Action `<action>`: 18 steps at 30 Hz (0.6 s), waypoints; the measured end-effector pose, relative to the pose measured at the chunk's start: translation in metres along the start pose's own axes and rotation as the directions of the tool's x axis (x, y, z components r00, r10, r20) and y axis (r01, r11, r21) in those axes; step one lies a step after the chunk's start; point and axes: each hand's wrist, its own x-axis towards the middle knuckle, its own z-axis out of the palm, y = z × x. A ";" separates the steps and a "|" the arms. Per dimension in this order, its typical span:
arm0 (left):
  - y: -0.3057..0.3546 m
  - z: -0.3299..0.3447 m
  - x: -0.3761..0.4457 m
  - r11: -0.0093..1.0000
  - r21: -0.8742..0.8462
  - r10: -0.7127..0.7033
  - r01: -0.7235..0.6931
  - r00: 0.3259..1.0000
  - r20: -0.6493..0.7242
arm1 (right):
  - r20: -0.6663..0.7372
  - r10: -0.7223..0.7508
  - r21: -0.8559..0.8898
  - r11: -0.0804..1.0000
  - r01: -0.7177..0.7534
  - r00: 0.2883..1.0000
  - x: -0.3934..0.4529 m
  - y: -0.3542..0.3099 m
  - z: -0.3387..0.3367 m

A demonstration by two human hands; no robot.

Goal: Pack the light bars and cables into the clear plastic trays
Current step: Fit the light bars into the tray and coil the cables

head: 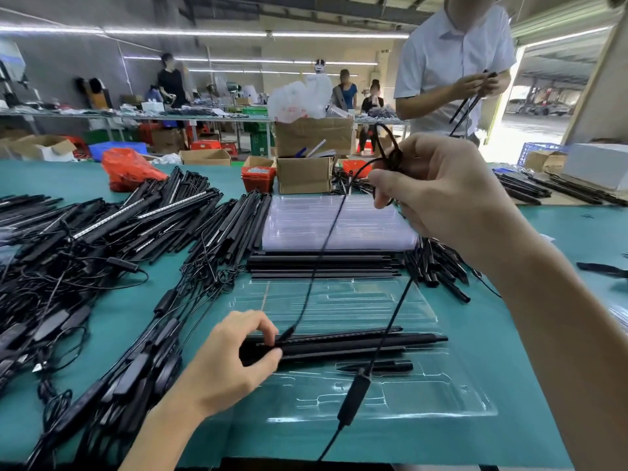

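Observation:
A clear plastic tray (339, 304) lies on the green table in front of me. Several black light bars (356, 343) lie across its middle slots. My left hand (234, 365) pinches the left ends of those bars. Raised above the tray, my right hand (445, 195) grips a bundled loop of black cable (390, 158). Two strands of that cable hang down: one runs to the bars' left end, the other carries a black inline controller (353, 396) over the tray's front.
A stack of clear trays (306, 226) sits behind a row of black bars (323, 265). Heaps of bars and cables (102, 239) cover the left. Cardboard boxes (304, 175) stand at the back. A person (455, 62) handling cables stands far right.

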 end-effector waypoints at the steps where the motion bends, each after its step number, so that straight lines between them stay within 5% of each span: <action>1: -0.002 0.001 0.000 1.000 0.005 -0.010 0.010 0.998 0.056 | -0.019 -0.016 -0.048 0.999 0.015 1.000 0.000 0.001 0.000; 7: -0.010 0.007 0.006 0.997 0.036 -0.070 0.066 0.990 0.124 | -0.044 -0.018 -0.250 0.968 0.006 0.999 -0.002 0.019 0.001; 14: -0.011 0.005 0.004 0.998 0.048 -0.052 0.048 0.995 0.084 | 0.086 0.368 -0.141 0.924 -0.354 0.926 -0.008 0.028 -0.006; 18: -0.011 0.006 0.005 0.995 0.055 -0.091 0.086 0.990 0.106 | 0.207 0.420 0.022 0.901 -0.433 0.884 -0.004 0.014 -0.010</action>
